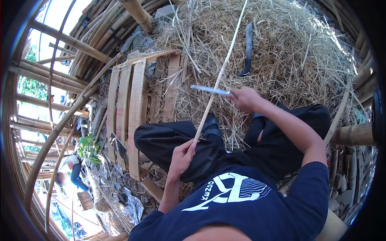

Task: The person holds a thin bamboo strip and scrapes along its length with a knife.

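My left hand (183, 157) is closed round the near end of a long pale bamboo strip (222, 71), which slants up and away to the far edge of the view. In my right hand (246, 99) is the handle of a knife (210, 89). Its blade points left and crosses over the strip; whether it touches the strip I cannot tell. Farther off on the shavings lies a machete (249, 49) with a dark handle, apart from both hands.
Bamboo shavings (289, 60) cover the ground ahead. A wooden pallet (135, 108) lies on the left, beside my bent knee. Bamboo poles (68, 40) form a frame along the left, with another person (74, 170) beyond. A thick bamboo pole (354, 134) juts in at right.
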{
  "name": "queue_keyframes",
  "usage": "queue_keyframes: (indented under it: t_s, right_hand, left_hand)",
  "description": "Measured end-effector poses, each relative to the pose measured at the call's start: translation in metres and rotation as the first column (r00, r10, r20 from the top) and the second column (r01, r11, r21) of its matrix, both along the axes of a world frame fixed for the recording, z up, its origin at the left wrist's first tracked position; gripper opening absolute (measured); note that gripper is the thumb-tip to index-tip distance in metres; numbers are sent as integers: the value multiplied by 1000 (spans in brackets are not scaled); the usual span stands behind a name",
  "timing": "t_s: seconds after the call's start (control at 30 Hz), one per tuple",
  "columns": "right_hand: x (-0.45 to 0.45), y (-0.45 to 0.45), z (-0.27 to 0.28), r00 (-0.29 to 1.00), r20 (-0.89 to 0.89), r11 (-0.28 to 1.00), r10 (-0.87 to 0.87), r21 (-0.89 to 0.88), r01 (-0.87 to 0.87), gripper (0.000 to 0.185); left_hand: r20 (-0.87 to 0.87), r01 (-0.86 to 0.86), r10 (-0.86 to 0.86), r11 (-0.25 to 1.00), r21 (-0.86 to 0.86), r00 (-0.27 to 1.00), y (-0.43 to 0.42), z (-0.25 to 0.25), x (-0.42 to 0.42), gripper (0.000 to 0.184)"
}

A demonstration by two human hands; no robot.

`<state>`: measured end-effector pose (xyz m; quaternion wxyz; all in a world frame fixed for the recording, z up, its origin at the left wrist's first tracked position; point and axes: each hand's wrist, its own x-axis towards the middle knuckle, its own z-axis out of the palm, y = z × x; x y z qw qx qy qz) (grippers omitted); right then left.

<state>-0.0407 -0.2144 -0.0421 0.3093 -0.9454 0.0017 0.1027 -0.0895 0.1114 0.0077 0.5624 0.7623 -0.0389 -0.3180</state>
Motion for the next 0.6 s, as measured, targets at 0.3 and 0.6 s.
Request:
queue_keyframes:
  t_s: [0.3,0.6]
  right_hand:
    - [-17,1,9,988,77,991,130,19,-132,38]
    - [14,-59,-13,990,92,981,-107,-149,120,44]
  left_hand:
    - [10,-14,14,1000,-11,1000,-3,-5,4,25]
    - [119,-55,41,992,117,992,4,-5,-5,25]
